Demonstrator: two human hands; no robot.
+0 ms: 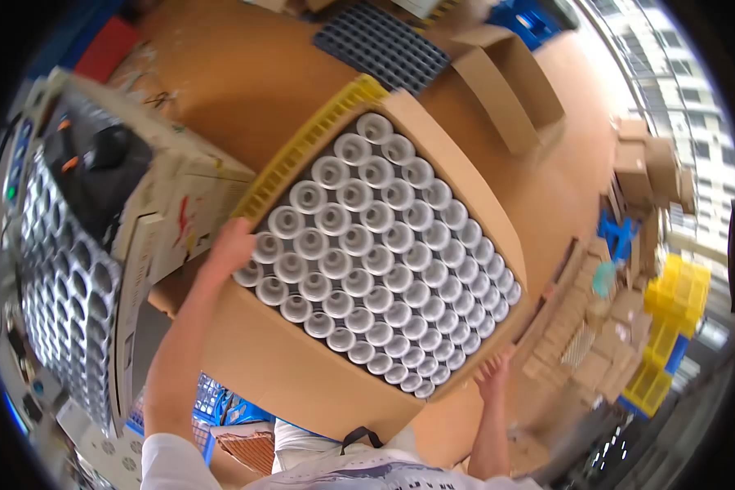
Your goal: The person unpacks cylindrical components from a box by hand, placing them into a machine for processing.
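Note:
An open cardboard box [318,367] full of silvery round cups [376,260] in rows is tilted in front of my body, one flap hanging toward me. My left hand [233,245] grips its left edge, with the fingers partly hidden at the rim. At the lower right corner of the box, my right hand [493,374] rests against the side with its fingers spread. A yellow slotted edge [302,147] runs along the upper left side of the box.
Another box [192,196] stands at the left beside a tray with round holes [65,286]. Beyond are a dark grid tray [381,47] and an empty open carton [510,86]. Cartons [584,339] and yellow crates [674,294] are at the right.

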